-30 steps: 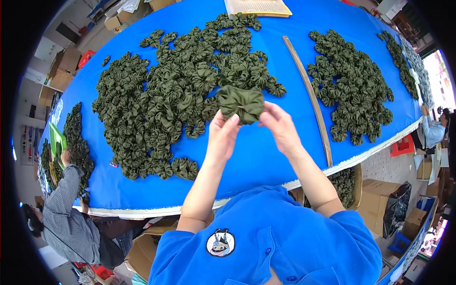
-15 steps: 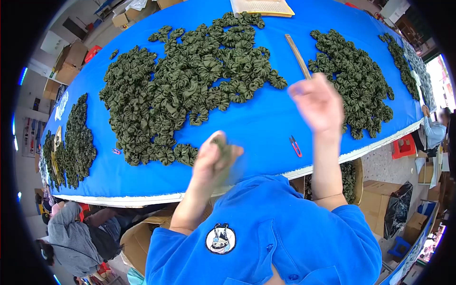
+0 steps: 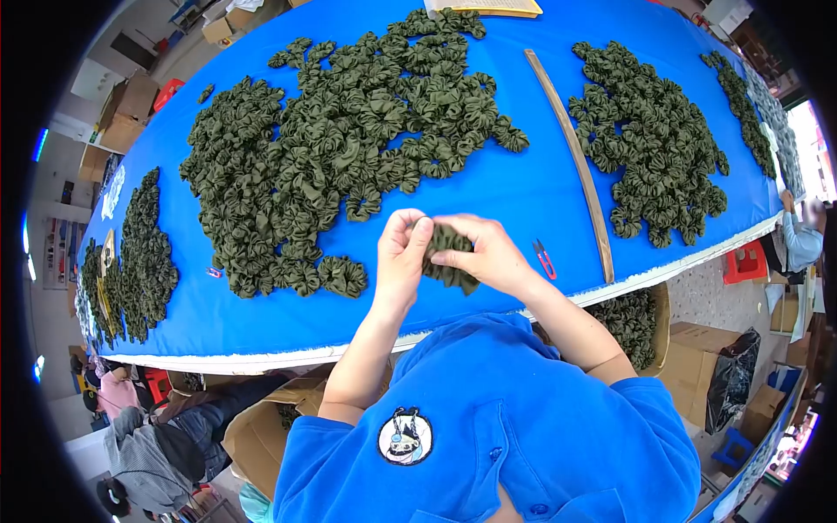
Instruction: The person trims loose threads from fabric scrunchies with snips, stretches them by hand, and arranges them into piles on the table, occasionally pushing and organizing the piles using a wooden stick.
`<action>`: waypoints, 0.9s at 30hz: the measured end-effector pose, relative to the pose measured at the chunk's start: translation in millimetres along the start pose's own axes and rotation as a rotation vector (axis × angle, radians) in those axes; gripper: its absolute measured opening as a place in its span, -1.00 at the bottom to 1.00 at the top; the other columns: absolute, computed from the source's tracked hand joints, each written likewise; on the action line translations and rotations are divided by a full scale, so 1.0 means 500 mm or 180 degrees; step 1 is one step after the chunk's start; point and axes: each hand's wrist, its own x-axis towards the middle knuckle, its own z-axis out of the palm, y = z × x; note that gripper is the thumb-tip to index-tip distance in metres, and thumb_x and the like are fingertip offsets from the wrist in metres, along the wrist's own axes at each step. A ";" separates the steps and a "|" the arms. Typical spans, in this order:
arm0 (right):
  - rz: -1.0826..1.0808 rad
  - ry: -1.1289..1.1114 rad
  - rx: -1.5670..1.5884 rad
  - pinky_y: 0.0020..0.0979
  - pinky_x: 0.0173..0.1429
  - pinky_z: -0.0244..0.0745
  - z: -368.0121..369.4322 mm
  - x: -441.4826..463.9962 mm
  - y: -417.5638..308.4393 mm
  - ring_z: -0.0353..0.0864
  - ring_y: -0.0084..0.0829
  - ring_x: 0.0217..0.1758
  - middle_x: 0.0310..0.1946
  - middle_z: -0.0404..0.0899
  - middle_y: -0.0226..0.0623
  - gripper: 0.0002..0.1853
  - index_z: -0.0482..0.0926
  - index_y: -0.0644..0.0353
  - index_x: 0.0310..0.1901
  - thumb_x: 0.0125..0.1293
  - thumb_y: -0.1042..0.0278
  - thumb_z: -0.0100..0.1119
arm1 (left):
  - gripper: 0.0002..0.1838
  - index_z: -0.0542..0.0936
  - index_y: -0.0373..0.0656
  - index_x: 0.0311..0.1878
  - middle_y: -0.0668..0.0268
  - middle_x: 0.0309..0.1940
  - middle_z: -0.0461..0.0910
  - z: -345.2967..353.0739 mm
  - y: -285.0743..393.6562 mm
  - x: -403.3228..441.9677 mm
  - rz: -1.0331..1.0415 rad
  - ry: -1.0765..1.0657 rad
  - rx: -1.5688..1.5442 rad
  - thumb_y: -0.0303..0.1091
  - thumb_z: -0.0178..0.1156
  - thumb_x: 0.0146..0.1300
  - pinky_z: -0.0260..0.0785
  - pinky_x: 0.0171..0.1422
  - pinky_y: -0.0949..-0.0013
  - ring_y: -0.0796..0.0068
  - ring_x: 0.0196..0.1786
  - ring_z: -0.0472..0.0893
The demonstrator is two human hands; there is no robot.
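Note:
Between my two hands, above the near part of the blue table, is a dark green scrunchie. My right hand pinches it between thumb and fingers. My left hand is closed at its left edge, thumb against the curled fingers. To the left lies a big pile of similar scrunchies, with one scrunchie at its near edge close to my left hand. Red-handled thread snips rest on the table just right of my right hand.
A long wooden strip divides the big pile from another scrunchie pile. A paper pad lies at the far edge. Below the table edge stand cardboard boxes. Other people sit at the left and right.
My right hand has come from beside the wooden strip down to my left hand, and now grips the scrunchie with it. The strip shows in full now.

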 end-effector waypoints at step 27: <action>0.0642 0.2369 0.1136 -0.54 -0.08 0.42 -0.263 0.026 0.223 0.53 -0.52 -0.14 -0.16 0.60 -0.25 -0.76 0.59 0.21 -0.12 0.19 0.35 0.26 | -0.73 0.44 -0.24 0.00 0.21 -0.07 0.52 -0.005 -0.277 0.338 -0.0685 -0.0254 -0.0493 -0.38 0.12 0.26 0.40 -0.01 0.41 0.38 -0.13 0.55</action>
